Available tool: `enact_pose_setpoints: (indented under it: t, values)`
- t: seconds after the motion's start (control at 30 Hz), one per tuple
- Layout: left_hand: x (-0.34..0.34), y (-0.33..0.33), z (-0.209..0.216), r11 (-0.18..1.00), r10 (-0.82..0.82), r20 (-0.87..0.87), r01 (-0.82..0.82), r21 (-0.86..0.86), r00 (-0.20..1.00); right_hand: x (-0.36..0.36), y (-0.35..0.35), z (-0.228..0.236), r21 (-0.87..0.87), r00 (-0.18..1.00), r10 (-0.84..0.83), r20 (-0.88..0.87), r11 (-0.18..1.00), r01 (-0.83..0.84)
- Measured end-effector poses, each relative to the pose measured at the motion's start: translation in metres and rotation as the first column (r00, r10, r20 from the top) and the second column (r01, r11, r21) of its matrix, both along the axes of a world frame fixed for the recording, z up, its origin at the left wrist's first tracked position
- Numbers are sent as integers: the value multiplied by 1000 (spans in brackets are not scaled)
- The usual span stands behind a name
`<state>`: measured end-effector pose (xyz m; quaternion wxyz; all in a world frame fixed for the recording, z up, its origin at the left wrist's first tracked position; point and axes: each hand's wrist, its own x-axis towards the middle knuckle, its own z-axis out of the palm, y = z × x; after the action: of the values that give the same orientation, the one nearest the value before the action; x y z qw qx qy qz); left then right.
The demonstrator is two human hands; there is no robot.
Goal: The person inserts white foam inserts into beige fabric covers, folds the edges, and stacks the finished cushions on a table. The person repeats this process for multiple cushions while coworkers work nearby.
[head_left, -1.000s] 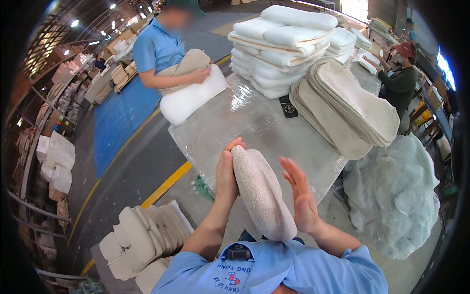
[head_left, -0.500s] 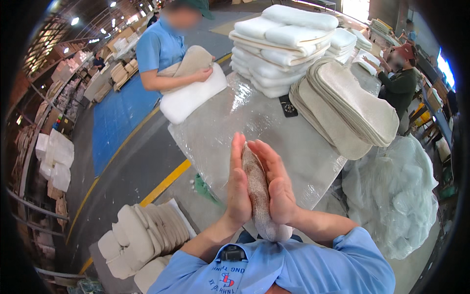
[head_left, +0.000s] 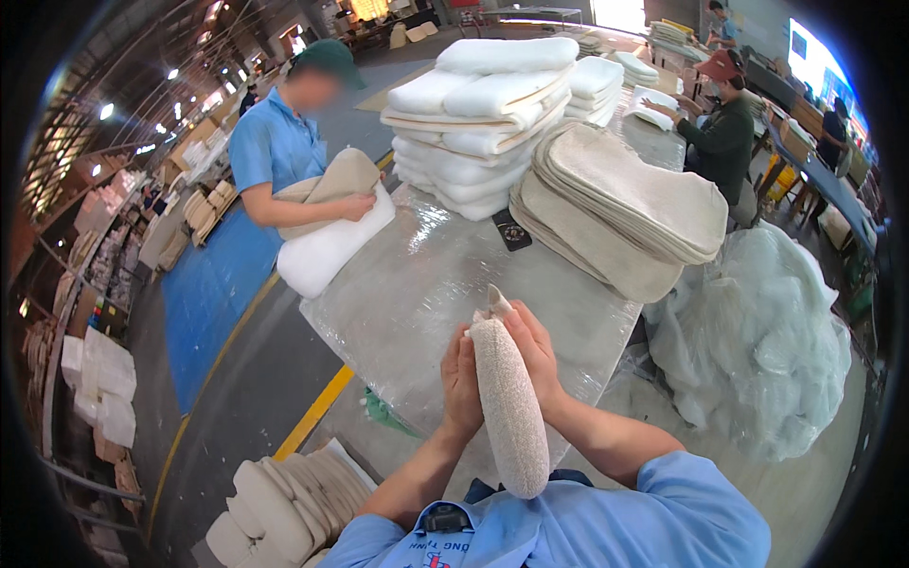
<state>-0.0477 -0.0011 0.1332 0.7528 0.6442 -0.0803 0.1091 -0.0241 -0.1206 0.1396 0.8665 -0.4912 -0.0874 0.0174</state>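
Note:
Between my hands, edge-on to me, stands a stuffed beige cushion [head_left: 511,407] in nubby fabric, its near end close to my shirt. My left hand [head_left: 461,381] presses its left side with bent fingers. On the other side my right hand [head_left: 532,355] grips it near the far end, where a pointed fold of fabric sticks up. The undersides of both palms are hidden by the cushion. Below it lies the table [head_left: 417,312], covered in clear plastic film.
Stacked white padding [head_left: 483,123], flat beige covers [head_left: 625,208] and a dark phone-like object [head_left: 511,230] occupy the far table. A co-worker [head_left: 275,151] stuffs a beige cover at left. Bagged clear plastic [head_left: 757,341] lies right; finished-looking cushions [head_left: 289,502] sit lower left.
The cushion has turned from its brownish edge to a paler beige side. My fingers, stretched flat along it before, now bend around it. The whole view has shifted.

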Motion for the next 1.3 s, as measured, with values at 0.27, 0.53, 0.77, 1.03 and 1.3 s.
enact_pose_setpoints:
  t: [0.27,0.53,0.77,1.03,1.3]
  values:
    - [-1,7,6,988,-153,250,148,41,956,-6,-13,9,-58,893,-83,442,991,121]
    - [-16,23,30,939,-329,114,312,145,937,-17,-21,-10,-81,897,-122,425,982,171]
    - [-11,37,59,891,-391,-188,422,169,901,-8,-51,6,-276,894,134,427,961,-12]
    - [-23,-2,56,973,-169,-79,179,144,983,-11,-40,4,-118,778,-170,605,947,299]
    - [-40,-10,34,1000,-14,-34,14,-12,999,-16,-24,15,-237,725,-192,661,864,445]
